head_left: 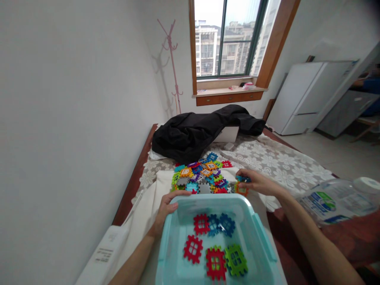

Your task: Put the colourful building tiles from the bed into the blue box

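A light blue plastic bin [255, 229] sits in front of me with several red, blue and green interlocking square blocks [216, 247] lying in it. My left hand [168, 208] grips the bin's far left rim. Beyond the bin lies a pile of colourful blocks [203, 176] on a white cloth. At the right end of that pile, my right hand [257, 183] pinches a small stack of blue and orange blocks [242, 185].
A black jacket [196, 132] lies at the far end of the lace-covered table over a white box [227, 134]. A clear plastic water bottle [338, 200] lies to my right. A white appliance [102, 255] is at my left. A person sits at far right.
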`<state>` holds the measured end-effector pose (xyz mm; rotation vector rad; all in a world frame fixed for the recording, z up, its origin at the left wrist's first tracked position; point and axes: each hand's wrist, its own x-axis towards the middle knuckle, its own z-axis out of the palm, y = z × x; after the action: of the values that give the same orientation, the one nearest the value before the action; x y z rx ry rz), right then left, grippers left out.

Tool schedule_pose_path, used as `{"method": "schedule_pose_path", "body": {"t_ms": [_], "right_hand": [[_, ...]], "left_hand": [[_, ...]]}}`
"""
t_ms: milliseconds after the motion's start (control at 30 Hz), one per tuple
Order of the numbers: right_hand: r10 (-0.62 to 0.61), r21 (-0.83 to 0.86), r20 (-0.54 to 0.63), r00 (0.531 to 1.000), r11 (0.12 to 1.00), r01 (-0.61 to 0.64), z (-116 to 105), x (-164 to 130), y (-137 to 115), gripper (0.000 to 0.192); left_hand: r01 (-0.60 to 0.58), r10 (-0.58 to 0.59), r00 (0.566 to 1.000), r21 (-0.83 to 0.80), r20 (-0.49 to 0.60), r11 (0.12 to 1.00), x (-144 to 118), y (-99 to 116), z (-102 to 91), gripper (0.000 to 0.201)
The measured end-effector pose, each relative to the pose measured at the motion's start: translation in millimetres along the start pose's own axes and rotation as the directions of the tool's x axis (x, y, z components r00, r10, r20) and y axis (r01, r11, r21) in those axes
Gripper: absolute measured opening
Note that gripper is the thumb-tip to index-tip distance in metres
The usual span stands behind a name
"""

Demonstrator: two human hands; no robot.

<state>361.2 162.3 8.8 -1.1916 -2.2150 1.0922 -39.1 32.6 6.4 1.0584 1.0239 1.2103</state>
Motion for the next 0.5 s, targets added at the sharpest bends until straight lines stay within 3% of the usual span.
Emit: {"method": "schedule_pose_path", "body": {"t_ms": [100, 233, 367, 433, 500], "right_hand": [[0.041, 0.276, -0.198, 0.979, 0.961, 0.016, 4.5, 8.3, -1.6, 0.047], [0.109, 0.545, -0.417, 0.902, 0.824, 0.153, 21.3, 13.4, -12.6, 0.053], [0.019, 0.574, -0.346, 0.938, 0.795, 0.196, 36.5, -3.0, -29.8, 0.052], [-0.124, 0.526, -0.249, 0.960, 0.815, 0.242, 39.5, -14.6, -41.8, 0.044], [-0.304, 0.452, -0.136, 0.943, 0.828, 0.332, 39.9, -22.9, -56.8, 0.035]], "left_hand": [[-0.002, 0.001, 1.000, 0.016, 0.019, 1.000, 1.1, -1.2, -2.6, 0.043], [-0.008, 0.007, 1.000, 0.024, 0.022, 1.000, 1.0, -2.1, -4.0, 0.043], [0.006, -0.007, 0.999, 0.024, 0.042, 1.000, -0.2, -3.6, -4.0, 0.047], [-0.001, 0.000, 0.999, 0.028, 0.037, 1.000, -0.8, -3.9, -3.2, 0.045], [-0.020, 0.019, 1.000, 0.032, 0.018, 0.999, -1.3, -3.9, -2.0, 0.043]]}}
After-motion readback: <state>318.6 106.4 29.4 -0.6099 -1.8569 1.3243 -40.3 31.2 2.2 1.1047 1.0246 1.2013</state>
